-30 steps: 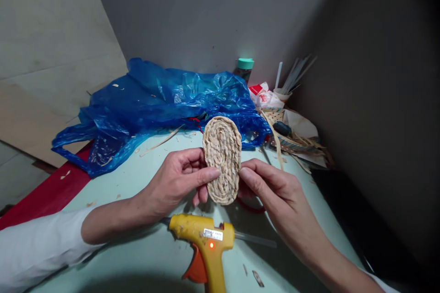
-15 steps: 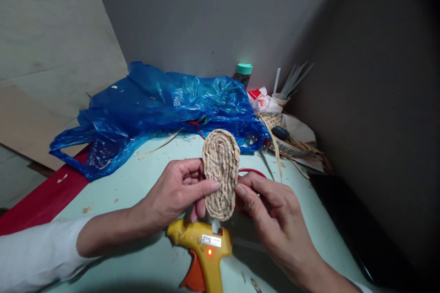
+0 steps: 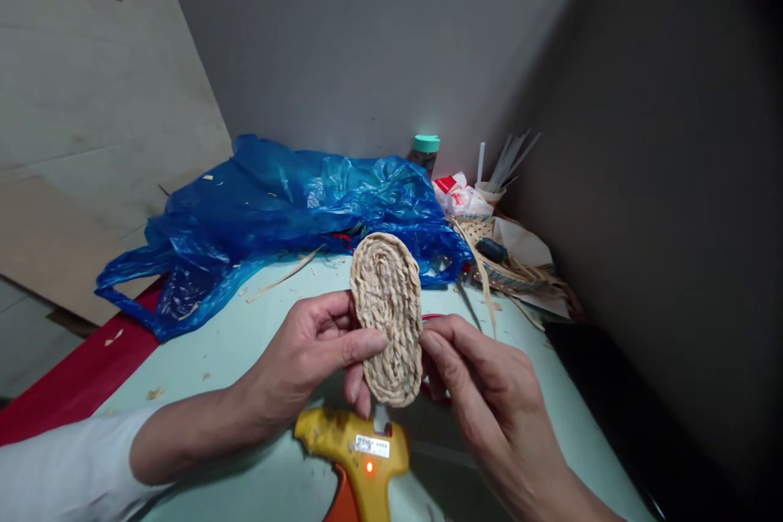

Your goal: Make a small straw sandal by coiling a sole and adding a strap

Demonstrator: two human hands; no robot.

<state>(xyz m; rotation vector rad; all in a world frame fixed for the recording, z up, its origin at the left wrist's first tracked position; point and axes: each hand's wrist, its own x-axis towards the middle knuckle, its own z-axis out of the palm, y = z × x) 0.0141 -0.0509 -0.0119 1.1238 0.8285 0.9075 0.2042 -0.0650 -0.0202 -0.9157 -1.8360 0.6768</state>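
An oval, sole-shaped piece of coiled straw braid stands nearly upright before me, its flat face toward me. My left hand grips its left side, thumb on the front and fingers behind. At the lower right edge my right hand is closed in a pinch, thumb and forefinger touching the braid. Just below lies a yellow glue gun with an orange trigger and a lit red light. Behind my right hand a red loop shows only in part.
A crumpled blue plastic bag spreads across the back of the pale green table. At the back right are a green-lidded jar, a cup of glue sticks and a woven basket. A black flat object lies at right.
The view has tilted up slightly, so the background sits lower. The straw piece has turned a little and appears slightly larger. Both hands keep the same hold.
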